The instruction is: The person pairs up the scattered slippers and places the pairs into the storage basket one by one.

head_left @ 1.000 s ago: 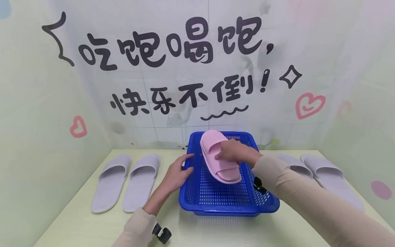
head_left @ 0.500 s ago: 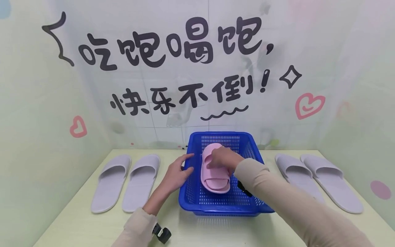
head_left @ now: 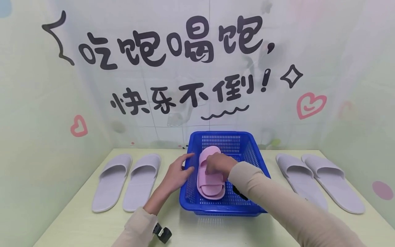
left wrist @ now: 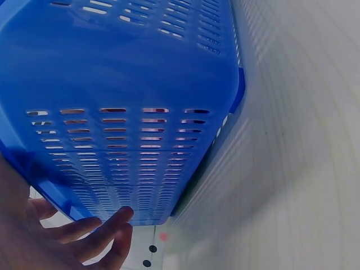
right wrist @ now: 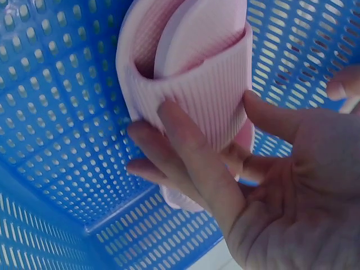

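In the head view, a blue plastic basket (head_left: 228,207) stands at the middle of the table. Inside it are two pink slippers (head_left: 211,192), one tucked into the other. My right hand (head_left: 219,164) holds them near the basket's left side. The right wrist view shows the ribbed pink strap (right wrist: 208,84), with the fingers along one edge and the thumb at the other. My left hand (head_left: 176,175) straddles the left rim, thumb and forefinger over it. Other fingers (left wrist: 107,236) lie loosely bent along the outer wall in the left wrist view.
A pair of pale grey-lilac slippers (head_left: 139,185) lies left of the basket on the light table (head_left: 74,219). Another such pair (head_left: 333,181) lies to the right, partly behind the right sleeve (head_left: 277,195). A printed wall sheet (head_left: 172,75) hangs behind.
The right hand has lowered the pink slippers into the basket, straightened them and shifted them slightly left and nearer. The left hand has stayed at the rim.
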Demonstrator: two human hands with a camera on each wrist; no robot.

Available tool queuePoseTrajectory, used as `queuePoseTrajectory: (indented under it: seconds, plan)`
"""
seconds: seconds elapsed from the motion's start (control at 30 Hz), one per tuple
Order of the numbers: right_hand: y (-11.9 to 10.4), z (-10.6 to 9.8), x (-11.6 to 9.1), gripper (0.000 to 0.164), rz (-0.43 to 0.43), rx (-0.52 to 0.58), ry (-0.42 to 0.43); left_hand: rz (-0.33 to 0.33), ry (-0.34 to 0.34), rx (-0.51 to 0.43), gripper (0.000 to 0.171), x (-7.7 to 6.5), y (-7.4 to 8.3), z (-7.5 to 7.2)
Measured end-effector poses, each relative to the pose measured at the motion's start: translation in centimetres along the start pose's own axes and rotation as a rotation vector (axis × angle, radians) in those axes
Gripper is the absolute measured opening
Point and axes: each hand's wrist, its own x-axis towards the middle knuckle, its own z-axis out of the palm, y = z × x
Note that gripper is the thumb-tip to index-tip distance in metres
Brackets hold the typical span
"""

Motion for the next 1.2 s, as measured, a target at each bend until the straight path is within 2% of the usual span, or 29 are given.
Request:
queuePoseTrajectory:
  seconds: [0.17, 0.37, 0.47, 0.57, 0.73, 0.8, 0.87, 1.0, 1.13, 1.2]
  plan:
    - [0.2, -0.4, -0.1, 0.027, 0.021, -0.052, -0.045, -0.006, -0.001, -0.005, 0.051, 0.0, 0.0, 0.0]
    - [0.6, -0.6, 0.1, 0.034, -0.014, -0.194, -0.030, -0.013, -0.004, -0.009, 0.051, 0.0, 0.1, -0.1]
    - [0.7, -0.8, -0.2, 0.041, -0.050, -0.272, 0.005, -0.015, -0.004, -0.014, 0.050, -0.1, 0.2, -0.1]
    - [0.7, -1.4, -0.8, 0.042, -0.101, -0.302, 0.031, -0.013, -0.004, -0.019, 0.050, -0.1, 0.2, -0.2]
    - [1.4, -3.1, -1.6, 0.030, -0.235, -0.277, -0.016, -0.005, -0.016, -0.022, 0.050, -0.2, 0.1, -0.2]
    - [2.0, -3.9, -1.8, 0.028, -0.303, -0.265, -0.024, 0.002, -0.018, -0.021, 0.049, -0.2, 0.2, -0.2]
    - [2.8, -4.8, -2.2, 0.028, -0.358, -0.267, 0.004, 0.010, -0.015, -0.015, 0.049, -0.1, 0.3, -0.2]
    - [5.2, -6.7, -2.9, 0.027, -0.460, -0.303, 0.136, 0.019, 0.000, 0.011, 0.049, -0.1, 0.5, -0.4]
    - [8.8, -8.8, -3.4, 0.025, -0.499, -0.258, 0.218, 0.017, -0.002, 0.035, 0.050, -0.1, 0.5, -0.6]
    - [10.8, -9.7, -3.8, 0.025, -0.472, -0.237, 0.232, 0.012, -0.008, 0.037, 0.049, -0.2, 0.5, -0.7]
